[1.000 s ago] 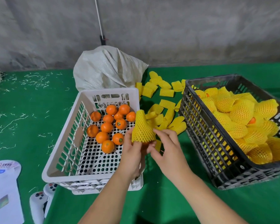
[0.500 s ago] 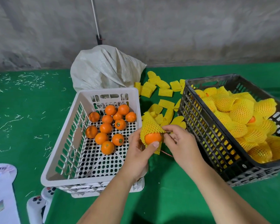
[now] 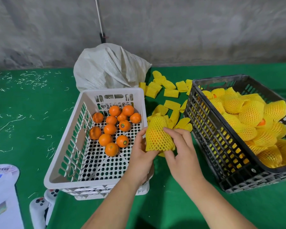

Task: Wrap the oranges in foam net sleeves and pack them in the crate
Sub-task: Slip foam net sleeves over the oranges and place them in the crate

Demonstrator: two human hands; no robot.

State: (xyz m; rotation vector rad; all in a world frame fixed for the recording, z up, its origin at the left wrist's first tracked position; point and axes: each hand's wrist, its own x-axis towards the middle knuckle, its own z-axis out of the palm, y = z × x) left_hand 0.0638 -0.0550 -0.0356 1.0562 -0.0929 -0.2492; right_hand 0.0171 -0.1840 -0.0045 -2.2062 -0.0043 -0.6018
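Observation:
Between the two crates, my left hand [image 3: 141,154] and my right hand [image 3: 180,149] hold one orange inside a yellow foam net sleeve [image 3: 158,135]; the fruit shows only faintly through the mesh. My left fingers curl round its left and underside, my right fingers pinch the sleeve's right edge. Several bare oranges [image 3: 115,127] lie in the white crate [image 3: 69,156] on the left. On the right, the black crate [image 3: 211,141] holds several sleeved oranges [image 3: 254,123]. Empty yellow sleeves [image 3: 170,92] lie scattered on the green table behind my hands.
A white woven sack [image 3: 109,70] stands behind the white crate against the grey wall. White game controllers [image 3: 40,210] and a white card [image 3: 3,195] lie at the front left. Pale shreds [image 3: 23,81] litter the green cloth on the left.
The sleeve has been pulled down over the orange, whose bare underside showed half a second ago. Both hands stayed between the crates.

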